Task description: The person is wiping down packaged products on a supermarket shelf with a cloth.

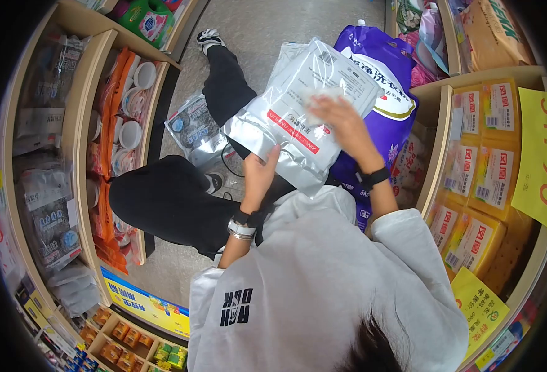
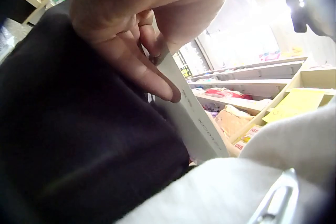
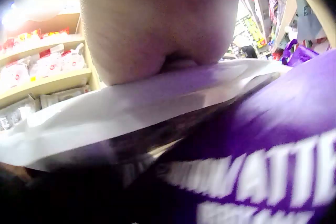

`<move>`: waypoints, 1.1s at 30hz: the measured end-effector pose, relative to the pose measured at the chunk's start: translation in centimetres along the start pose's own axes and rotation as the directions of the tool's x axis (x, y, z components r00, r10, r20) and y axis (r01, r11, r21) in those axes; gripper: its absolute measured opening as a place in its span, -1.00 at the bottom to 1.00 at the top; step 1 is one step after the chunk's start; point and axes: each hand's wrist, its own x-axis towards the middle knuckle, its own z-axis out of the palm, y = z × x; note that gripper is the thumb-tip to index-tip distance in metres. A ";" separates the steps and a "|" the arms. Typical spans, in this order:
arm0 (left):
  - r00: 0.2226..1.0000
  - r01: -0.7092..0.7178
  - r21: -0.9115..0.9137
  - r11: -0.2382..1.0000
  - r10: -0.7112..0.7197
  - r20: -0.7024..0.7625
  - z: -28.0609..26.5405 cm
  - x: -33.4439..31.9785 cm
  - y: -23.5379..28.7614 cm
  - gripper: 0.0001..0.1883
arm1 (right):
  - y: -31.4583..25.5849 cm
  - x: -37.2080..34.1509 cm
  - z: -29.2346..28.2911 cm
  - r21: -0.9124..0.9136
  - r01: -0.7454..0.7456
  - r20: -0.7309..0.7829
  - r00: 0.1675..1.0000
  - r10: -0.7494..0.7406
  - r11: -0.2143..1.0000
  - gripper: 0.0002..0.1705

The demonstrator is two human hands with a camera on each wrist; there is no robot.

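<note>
Currently left fingers (image 2: pixel 149 78) grip silver bag (image 1: pixel 293 110).

A hand could pass at the far side over the bare floor (image 1: pixel 255 46) between the outstretched leg (image 1: pixel 224 77) and the silver package (image 1: pixel 304 133). On the right, the bulky purple bag (image 1: pixel 399 77) blocks the space before the right shelf (image 1: pixel 437 149); on the left, flat packages (image 1: pixel 193 124) and a bent knee (image 1: pixel 128 189) crowd the aisle.
</note>
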 end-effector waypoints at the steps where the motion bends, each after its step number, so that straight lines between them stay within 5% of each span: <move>1: 1.000 0.004 -0.014 1.000 -0.004 -0.005 0.0 0.0 -0.1 -0.72 | 1.9 0.1 -0.3 -0.038 -0.047 -0.029 0.999 0.046 0.998 -0.31; 6: 1.000 -0.003 -0.038 0.999 0.003 0.006 0.0 0.2 -1.1 -0.71 | 12.1 0.6 -1.4 -0.021 -0.293 -0.198 0.938 0.284 0.956 -0.32; 7: 1.000 -0.018 -0.039 0.999 0.018 -0.002 0.0 0.3 -1.2 -0.71 | 12.3 1.2 -2.2 0.035 -0.414 -0.127 0.901 0.415 0.909 -0.35; 10: 0.999 -0.047 -0.025 0.999 0.047 -0.023 0.1 0.4 -1.4 -0.70 | 11.4 3.1 -2.3 0.043 -0.257 -0.230 0.938 0.260 0.966 -0.34; 12: 0.999 -0.040 0.006 0.999 0.040 -0.024 0.0 0.3 -1.5 -0.69 | 5.7 5.1 -2.2 0.245 -0.166 -0.250 0.941 0.228 0.955 -0.34; 14: 0.998 -0.051 -0.021 0.998 0.051 -0.029 0.2 0.2 -1.2 -0.69 | 0.0 6.1 -0.8 0.229 0.010 -0.214 0.976 0.040 0.973 -0.37; 16: 0.999 -0.050 -0.008 0.999 0.050 -0.019 0.2 0.3 -1.3 -0.68 | -4.3 6.6 0.4 0.215 0.288 0.000 0.956 -0.295 0.933 -0.34; 17: 0.999 -0.043 0.018 0.999 0.043 -0.010 0.1 0.4 -1.7 -0.68 | -5.8 6.3 0.9 0.152 0.289 0.152 0.938 -0.311 0.945 -0.35; 20: 1.000 -0.012 0.053 0.999 0.011 0.017 -0.2 0.2 -1.1 -0.75 | -4.6 6.5 2.1 0.171 0.267 0.181 0.938 -0.296 0.949 -0.35; 27: 0.996 -0.089 -0.044 0.995 0.088 -0.032 0.5 0.6 -1.3 -0.68 | 7.5 8.1 0.6 -0.105 0.040 0.221 0.975 -0.016 0.994 -0.23; 31: 0.997 -0.074 0.004 0.997 0.074 -0.031 0.3 0.4 -1.7 -0.68 | 11.0 9.3 -0.5 -0.085 -0.199 0.171 0.962 0.212 0.976 -0.24; 33: 0.996 -0.083 0.032 0.996 0.084 -0.030 0.3 0.5 -1.9 -0.68 | 11.9 8.8 0.2 -0.026 -0.172 0.119 0.978 0.174 0.985 -0.24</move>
